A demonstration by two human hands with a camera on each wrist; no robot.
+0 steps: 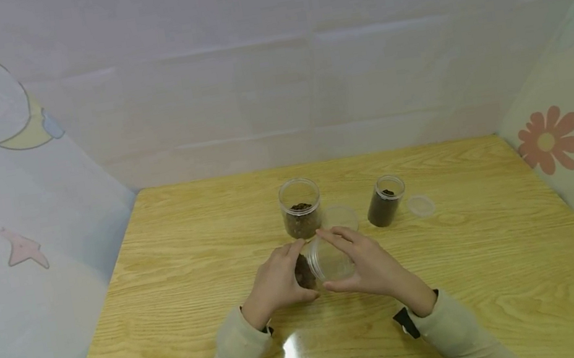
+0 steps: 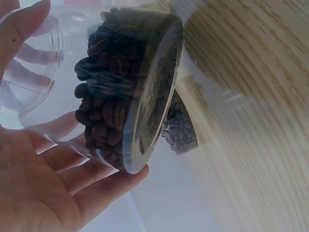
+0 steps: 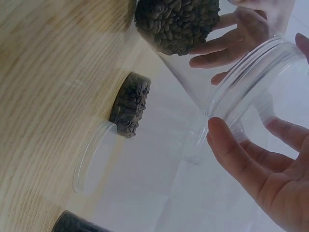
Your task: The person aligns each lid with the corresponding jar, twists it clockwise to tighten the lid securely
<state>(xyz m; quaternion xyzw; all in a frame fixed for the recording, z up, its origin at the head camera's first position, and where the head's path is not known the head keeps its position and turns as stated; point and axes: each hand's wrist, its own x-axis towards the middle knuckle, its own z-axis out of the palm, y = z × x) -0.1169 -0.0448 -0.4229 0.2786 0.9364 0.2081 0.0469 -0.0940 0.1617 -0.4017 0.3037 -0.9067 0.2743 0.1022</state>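
My left hand [image 1: 278, 277] grips a clear jar [image 2: 72, 29] part-filled with dark coffee beans [image 2: 108, 92]. That jar is tilted over to the right, its beans lying toward the base. Fingers wrap one side of it and the thumb the other. In my right hand [image 1: 373, 260] is a second clear jar [image 3: 285, 82], also tipped on its side, with no beans visible in it. Thumb and fingers hold it near the ribbed rim. The two jars meet mouth to mouth above the table; whether the rims touch or overlap, I cannot tell.
Behind the hands stands an open clear jar [image 1: 303, 223] of brown beans, with a translucent lid [image 1: 342, 218] lying beside it. Right of that are a slimmer open jar [image 1: 384, 209] of dark contents and a smaller lid [image 1: 421, 205]. Printed cloth walls enclose the wooden table [image 1: 189, 238].
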